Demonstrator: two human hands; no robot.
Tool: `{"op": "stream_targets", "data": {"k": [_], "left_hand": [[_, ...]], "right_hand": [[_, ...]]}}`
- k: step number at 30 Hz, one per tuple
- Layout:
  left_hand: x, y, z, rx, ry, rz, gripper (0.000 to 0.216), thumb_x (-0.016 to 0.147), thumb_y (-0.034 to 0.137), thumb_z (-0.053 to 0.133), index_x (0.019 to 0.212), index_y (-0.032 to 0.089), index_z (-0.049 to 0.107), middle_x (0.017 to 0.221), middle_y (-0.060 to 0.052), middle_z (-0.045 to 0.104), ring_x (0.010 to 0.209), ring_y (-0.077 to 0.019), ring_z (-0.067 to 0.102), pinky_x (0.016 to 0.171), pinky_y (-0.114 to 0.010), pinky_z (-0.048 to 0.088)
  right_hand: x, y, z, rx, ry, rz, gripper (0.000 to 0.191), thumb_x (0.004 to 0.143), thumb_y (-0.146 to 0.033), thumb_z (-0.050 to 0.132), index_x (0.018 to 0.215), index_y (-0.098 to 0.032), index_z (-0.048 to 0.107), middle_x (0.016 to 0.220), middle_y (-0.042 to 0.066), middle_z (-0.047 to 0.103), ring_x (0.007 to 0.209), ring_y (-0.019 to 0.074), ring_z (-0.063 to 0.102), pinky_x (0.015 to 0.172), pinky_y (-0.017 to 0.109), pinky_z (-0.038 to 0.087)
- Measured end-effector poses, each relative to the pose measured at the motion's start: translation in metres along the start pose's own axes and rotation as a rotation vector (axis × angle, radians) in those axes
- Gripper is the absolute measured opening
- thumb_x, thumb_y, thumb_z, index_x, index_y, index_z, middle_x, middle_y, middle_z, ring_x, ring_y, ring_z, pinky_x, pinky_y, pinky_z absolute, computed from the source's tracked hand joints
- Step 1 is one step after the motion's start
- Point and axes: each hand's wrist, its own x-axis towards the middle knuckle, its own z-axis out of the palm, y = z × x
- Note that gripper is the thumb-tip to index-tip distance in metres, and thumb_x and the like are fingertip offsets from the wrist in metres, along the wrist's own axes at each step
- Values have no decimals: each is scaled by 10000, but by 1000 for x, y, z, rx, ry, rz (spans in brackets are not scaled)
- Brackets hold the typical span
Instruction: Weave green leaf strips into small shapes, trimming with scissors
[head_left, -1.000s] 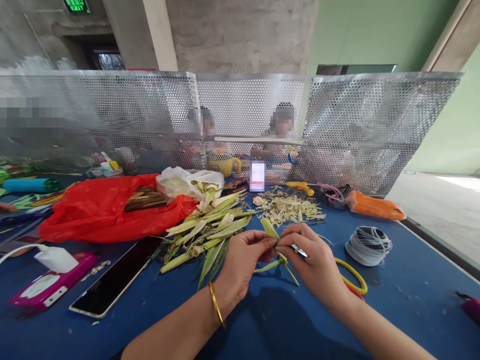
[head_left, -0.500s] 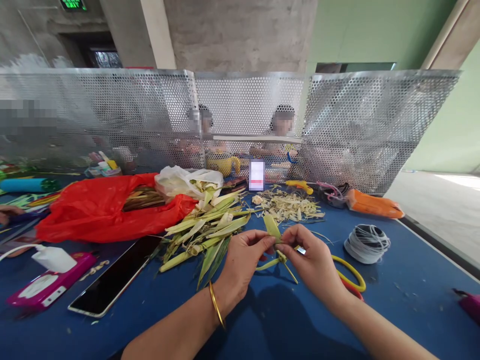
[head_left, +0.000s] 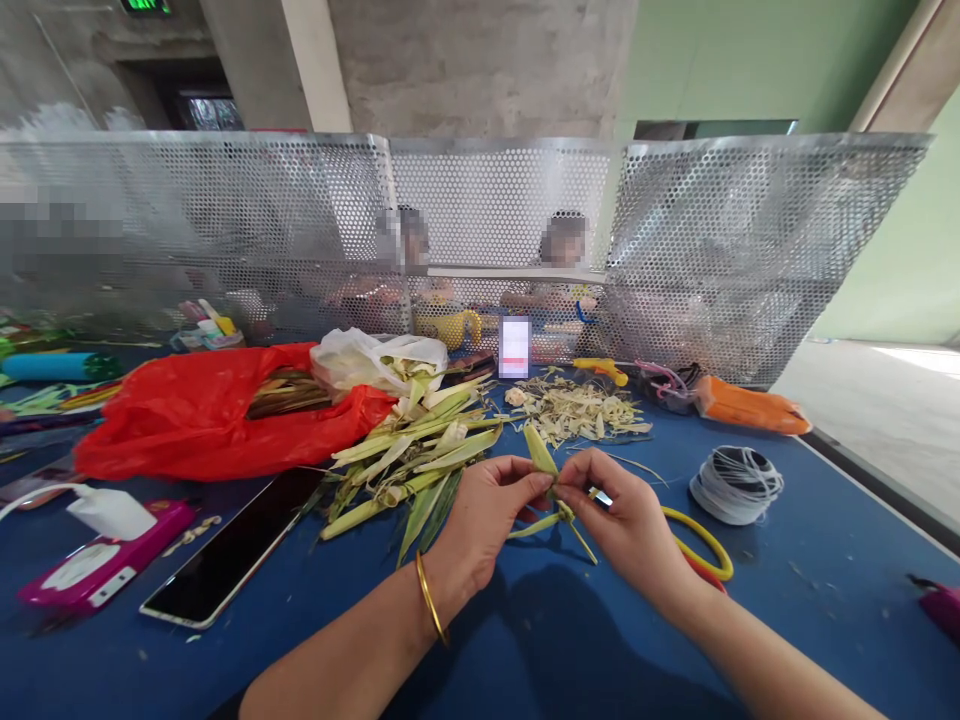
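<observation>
Both my hands meet over the blue table and pinch one pale green corn husk (head_left: pixel 539 450). My left hand (head_left: pixel 491 510) holds it from the left between thumb and fingers, a gold bangle on that wrist. From the right, my right hand (head_left: pixel 611 500) grips it at the same spot with its fingertips. The husk's broad end points up and away from me, while a knotted part with thin strips hangs below the fingers. Just left of my left hand lies a pile of corn husks (head_left: pixel 409 470). Shredded husk scraps (head_left: pixel 581 410) are spread beyond my hands.
A red plastic bag (head_left: pixel 180 420), a dark phone (head_left: pixel 236 550) and a purple power strip (head_left: pixel 112 560) lie left. On the right are a spool of grey cord (head_left: pixel 736 487), yellow tubing (head_left: pixel 712 540) and an orange packet (head_left: pixel 752 405). A perforated metal screen (head_left: pixel 510 200) stands behind; people sit beyond it.
The husk's upper end looks narrower and more folded than before. My hands stay almost in place, both still pinching it. At the far left edge, another person's hand has mostly gone from view.
</observation>
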Motion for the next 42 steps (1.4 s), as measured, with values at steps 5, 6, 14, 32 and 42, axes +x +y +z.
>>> {"op": "stream_targets", "data": {"k": [5, 6, 14, 32, 42], "left_hand": [[3, -1, -2, -69, 15, -51, 221, 596, 312, 775, 674, 138, 663, 594, 1, 615, 532, -86, 524, 532, -211, 385], [3, -1, -2, -80, 12, -65, 234, 588, 316, 781, 673, 135, 659, 593, 2, 611, 522, -81, 517, 527, -210, 380], [2, -1, -2, -166, -37, -157, 285, 542, 301, 832, 700, 135, 663, 672, -12, 633, 602, -100, 579, 545, -202, 406], [-2, -3, 4, 94, 15, 146, 78, 661, 237, 715, 711, 179, 700, 666, -8, 678, 622, -135, 600, 593, -244, 450], [-4, -2, 5, 75, -26, 152, 103, 698, 256, 697, 749, 167, 697, 692, -16, 682, 627, -139, 616, 606, -249, 471]], "right_hand": [[0, 2, -3, -37, -92, -167, 81, 878, -172, 555, 886, -215, 623, 834, 13, 656, 788, 156, 604, 719, 262, 471], [-1, 3, -3, -63, -89, -202, 85, 880, -176, 563, 905, -222, 631, 852, 17, 662, 803, 162, 608, 729, 269, 473], [0, 7, -3, -304, 19, -357, 148, 910, -186, 523, 864, -218, 660, 785, 32, 660, 724, 162, 592, 671, 285, 446], [0, 2, 0, -25, 27, 43, 109, 817, -216, 590, 710, -199, 587, 714, 8, 642, 687, 161, 580, 640, 275, 443], [2, 3, 0, 146, 91, 171, 171, 737, -248, 663, 833, -203, 529, 697, -15, 628, 660, 159, 606, 625, 283, 477]]}}
